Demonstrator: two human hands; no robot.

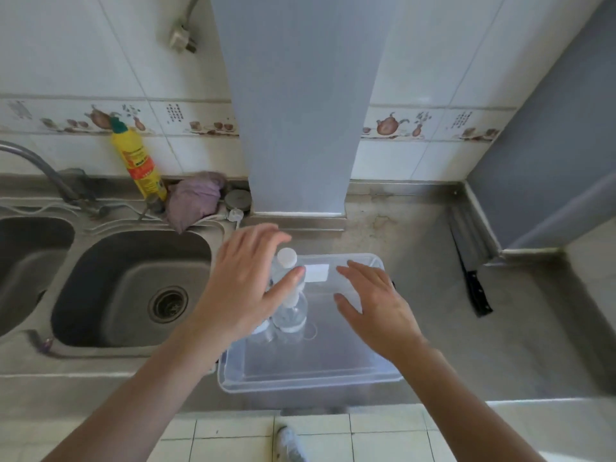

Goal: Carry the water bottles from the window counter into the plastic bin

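A clear plastic bin (300, 383) stands on the steel counter in front of me. My left hand (246, 288) is closed around an upright clear water bottle with a white cap (287, 257), holding it over the bin's left side. Below it, two more clear water bottles (291, 316) (265, 331) stand inside the bin near its left wall, partly hidden by my hand. My right hand (376, 305) hovers over the bin's right half with fingers spread and nothing in it.
A steel sink (133, 288) lies just left of the bin, with a faucet (36, 168) behind. A yellow detergent bottle (140, 161) and purple cloth (195, 201) sit by the wall. A grey pillar (300, 111) rises behind the bin. A black-handled knife (473, 285) lies to the right.
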